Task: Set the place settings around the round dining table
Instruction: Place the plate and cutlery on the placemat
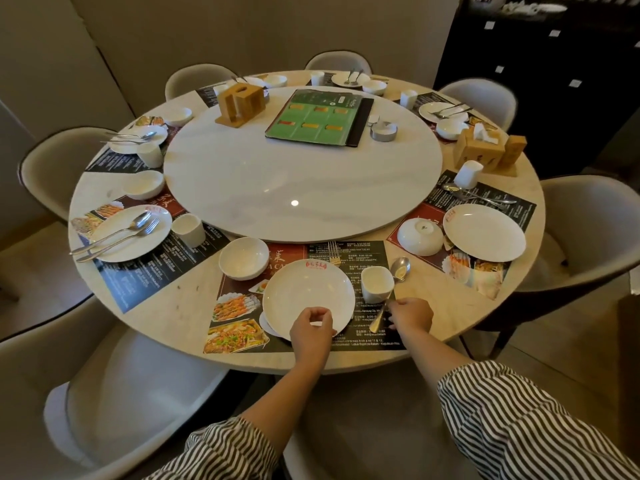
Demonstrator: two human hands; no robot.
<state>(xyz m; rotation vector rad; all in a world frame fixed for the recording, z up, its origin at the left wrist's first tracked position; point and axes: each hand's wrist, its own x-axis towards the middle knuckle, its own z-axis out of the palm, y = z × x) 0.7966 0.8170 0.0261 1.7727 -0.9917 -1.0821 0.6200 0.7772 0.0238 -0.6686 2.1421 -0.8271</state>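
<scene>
Left hand [311, 330] curled, pinching near rim of white plate [308, 292] on placemat at bench [446, 296] near edge. Right hand [410, 315] grips spoon [394, 285] handle, bowl beside cup [376, 284].

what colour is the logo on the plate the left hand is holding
Red, printed near the far rim of the white plate; the head view shows it.

A single head-worn camera looks forward and steeply down from the near edge of the round surface [194, 299], close above it. The wide lens takes in the turntable [301, 168] at its centre and the chairs beyond.
</scene>
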